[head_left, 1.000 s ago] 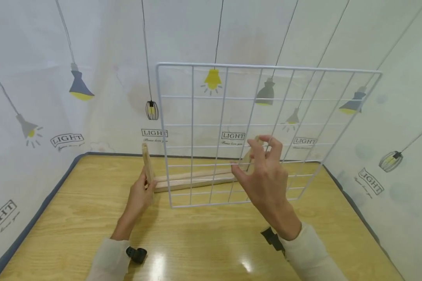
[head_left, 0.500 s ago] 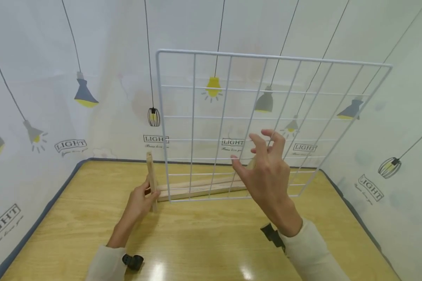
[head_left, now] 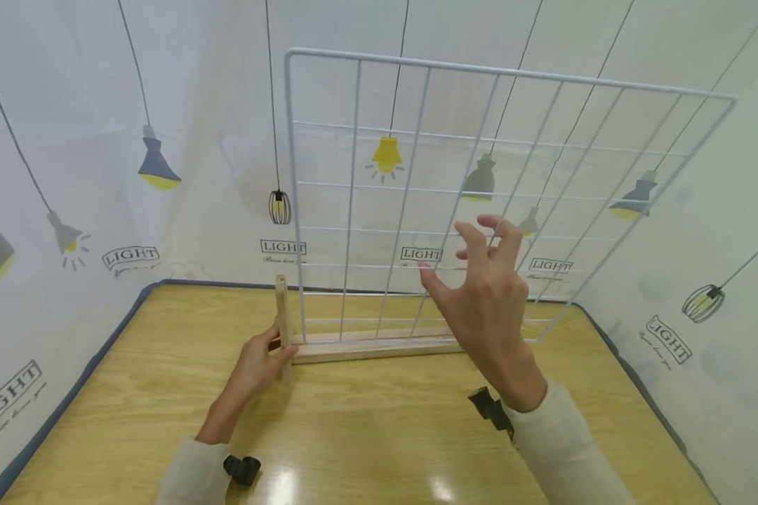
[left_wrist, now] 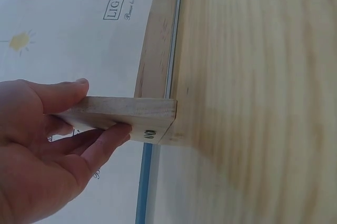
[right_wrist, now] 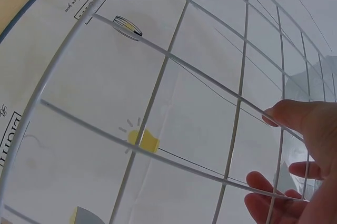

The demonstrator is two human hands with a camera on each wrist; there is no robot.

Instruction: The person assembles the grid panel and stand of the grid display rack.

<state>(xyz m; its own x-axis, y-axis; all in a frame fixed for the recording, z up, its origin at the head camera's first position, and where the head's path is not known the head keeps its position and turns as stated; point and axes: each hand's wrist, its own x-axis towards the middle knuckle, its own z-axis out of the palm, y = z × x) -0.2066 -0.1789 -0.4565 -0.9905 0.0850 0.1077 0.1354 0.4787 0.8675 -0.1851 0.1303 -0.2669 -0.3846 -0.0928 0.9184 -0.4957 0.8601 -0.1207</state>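
My right hand [head_left: 483, 301] holds a white wire grid panel [head_left: 406, 188] above the table, thumb on the near side and fingers reaching through the bars, as the right wrist view shows. At left, my left hand [head_left: 259, 361] pinches the upright end piece [head_left: 282, 308] of a wooden stand. The thumb lies on one face of this short flat board [left_wrist: 121, 109] and the fingers on the other, near a dark mark. A long wooden rail [head_left: 379, 352] runs right from it along the tabletop, behind the grid's lower edge; its right end is hidden by my right hand.
The light wood-grain table [head_left: 354, 428] meets pale walls printed with hanging lamps at its back and sides. A dark blue strip [head_left: 126, 319] edges the tabletop. Black wrist-worn devices [head_left: 243, 470] sit at both sleeves.
The grid panel has risen in the head view with my right hand. The wooden stand has shifted slightly right and its rail has become more level, my left hand still gripping its end piece.
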